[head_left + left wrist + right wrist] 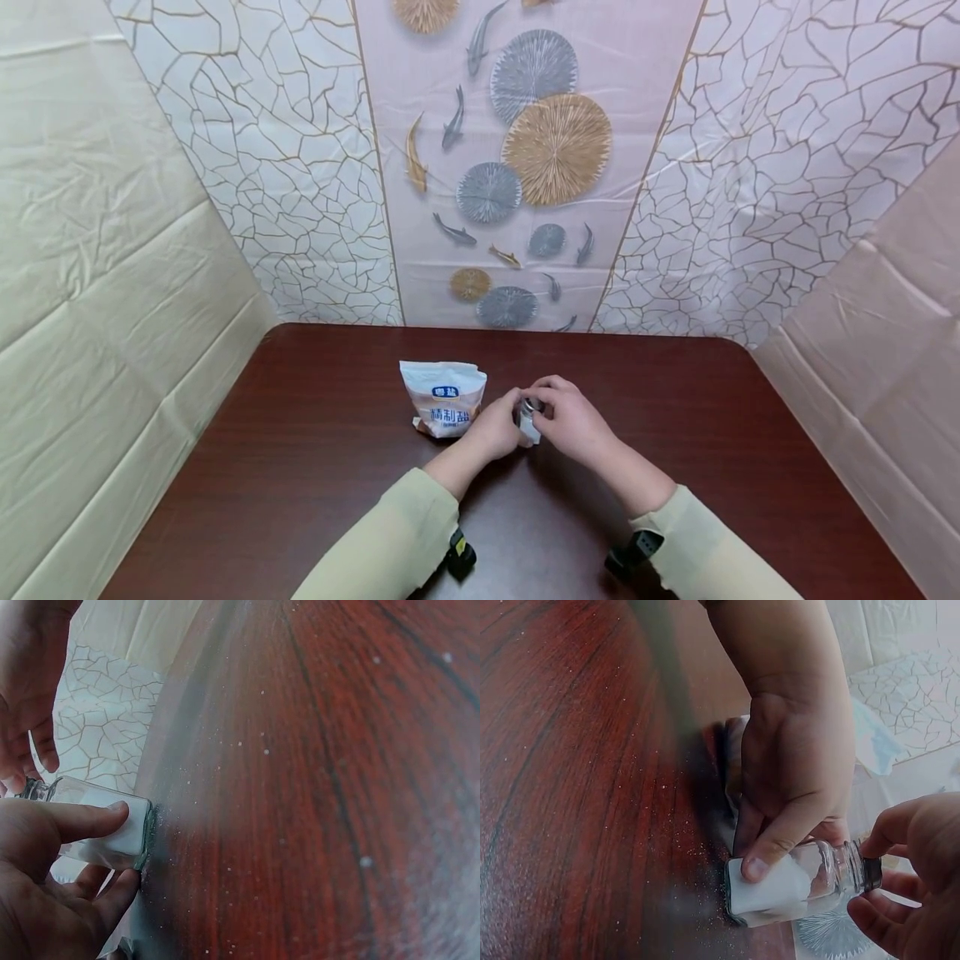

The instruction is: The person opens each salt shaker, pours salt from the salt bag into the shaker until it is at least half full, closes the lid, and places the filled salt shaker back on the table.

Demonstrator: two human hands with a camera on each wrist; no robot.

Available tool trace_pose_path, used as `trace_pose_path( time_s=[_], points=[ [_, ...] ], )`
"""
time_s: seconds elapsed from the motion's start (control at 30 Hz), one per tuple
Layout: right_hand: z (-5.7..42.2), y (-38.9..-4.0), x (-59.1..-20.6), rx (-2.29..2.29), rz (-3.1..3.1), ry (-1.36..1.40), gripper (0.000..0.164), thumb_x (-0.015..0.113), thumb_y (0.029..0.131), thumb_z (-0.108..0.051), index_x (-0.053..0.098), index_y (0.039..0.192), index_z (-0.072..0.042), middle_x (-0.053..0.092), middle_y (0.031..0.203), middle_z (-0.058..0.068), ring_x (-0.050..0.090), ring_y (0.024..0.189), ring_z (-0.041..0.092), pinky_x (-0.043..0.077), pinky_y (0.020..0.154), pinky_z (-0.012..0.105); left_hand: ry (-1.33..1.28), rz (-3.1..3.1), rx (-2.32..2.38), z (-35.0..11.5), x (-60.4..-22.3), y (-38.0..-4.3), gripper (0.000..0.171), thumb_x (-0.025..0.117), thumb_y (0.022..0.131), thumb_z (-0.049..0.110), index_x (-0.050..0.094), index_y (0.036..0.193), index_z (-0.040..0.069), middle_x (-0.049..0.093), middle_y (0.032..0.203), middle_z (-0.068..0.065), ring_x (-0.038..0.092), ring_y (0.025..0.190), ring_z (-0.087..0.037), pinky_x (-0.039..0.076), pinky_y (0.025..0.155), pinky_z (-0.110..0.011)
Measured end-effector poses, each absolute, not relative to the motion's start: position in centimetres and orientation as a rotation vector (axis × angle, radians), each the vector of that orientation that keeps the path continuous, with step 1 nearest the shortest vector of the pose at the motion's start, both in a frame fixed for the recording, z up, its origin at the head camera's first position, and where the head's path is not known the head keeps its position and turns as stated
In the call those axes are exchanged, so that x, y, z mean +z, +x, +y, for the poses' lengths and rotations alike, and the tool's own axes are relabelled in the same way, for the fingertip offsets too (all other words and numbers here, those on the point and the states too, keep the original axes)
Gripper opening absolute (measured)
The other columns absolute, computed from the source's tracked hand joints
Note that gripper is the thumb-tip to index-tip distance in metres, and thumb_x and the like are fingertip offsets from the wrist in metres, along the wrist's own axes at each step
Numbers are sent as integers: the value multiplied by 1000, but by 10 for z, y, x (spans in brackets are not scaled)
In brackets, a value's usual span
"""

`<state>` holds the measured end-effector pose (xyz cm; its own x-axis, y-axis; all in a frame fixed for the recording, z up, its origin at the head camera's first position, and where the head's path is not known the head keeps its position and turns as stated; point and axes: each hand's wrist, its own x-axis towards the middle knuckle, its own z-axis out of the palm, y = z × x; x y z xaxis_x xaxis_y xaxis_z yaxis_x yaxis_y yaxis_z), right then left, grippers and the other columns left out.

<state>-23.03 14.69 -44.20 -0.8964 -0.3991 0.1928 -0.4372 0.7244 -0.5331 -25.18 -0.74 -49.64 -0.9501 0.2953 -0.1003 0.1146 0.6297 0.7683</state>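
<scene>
A small clear glass jar [780,889], partly filled with white grains, stands upright on the table in front of the person. My left hand [493,427] grips its body, thumb on one side and fingers on the other. Around the dark lid [871,874] at the jar's top, my right hand [573,423] holds on with thumb and fingertips. In the head view, the hands hide much of the jar. Just left of the left hand is a white bag with blue printed characters [444,404], standing upright.
The dark reddish-brown table [315,467] extends around the hands. Scattered white grains lie on its surface near the jar. Patterned cloth [495,167] hangs behind the far edge, with beige cloth [97,275] along the sides.
</scene>
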Motion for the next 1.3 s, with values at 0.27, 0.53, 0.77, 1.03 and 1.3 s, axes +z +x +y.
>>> trace_pose_path(
  time_s=[0.27, 0.53, 0.77, 1.03, 1.3],
  points=[
    [148, -232, -445, 868, -2860, 727, 34, 65, 85, -1, 71, 118, -7, 60, 112, 5, 54, 87, 16, 48, 69, 30, 330, 2635, 1213, -7, -502, -253, 70, 85, 77, 13, 50, 137, 12, 64, 120, -6, 58, 106, -18, 48, 92, -38],
    [149, -232, -442, 783, -2883, 770, 33, 66, 87, -4, 72, 120, -8, 59, 114, 5, 54, 106, 24, 49, 79, 34, 349, 2633, 1230, -6, -502, -253, 56, 85, 76, 12, 54, 122, 16, 64, 109, -2, 58, 97, -17, 48, 87, -37],
    [152, -232, -438, 687, -2868, 867, 34, 63, 89, -1, 71, 121, -8, 60, 115, 6, 55, 108, 26, 50, 81, 37, 352, 2636, 1232, -5, -499, -252, 53, 85, 76, 12, 55, 118, 17, 64, 108, -2, 57, 97, -17, 48, 87, -37],
    [154, -235, -437, 595, -2804, 1040, 32, 60, 92, 3, 70, 121, -7, 62, 119, 10, 55, 112, 31, 49, 92, 45, 381, 2643, 1237, -7, -499, -252, 51, 85, 74, 9, 56, 115, 17, 64, 103, -1, 57, 93, -17, 48, 85, -36],
    [156, -235, -440, 651, -2799, 1016, 31, 64, 92, 1, 68, 122, -6, 60, 116, 9, 56, 110, 27, 50, 90, 43, 360, 2646, 1215, -8, -497, -253, 54, 85, 75, 11, 55, 120, 16, 64, 111, -3, 57, 100, -17, 48, 89, -38]
  ],
)
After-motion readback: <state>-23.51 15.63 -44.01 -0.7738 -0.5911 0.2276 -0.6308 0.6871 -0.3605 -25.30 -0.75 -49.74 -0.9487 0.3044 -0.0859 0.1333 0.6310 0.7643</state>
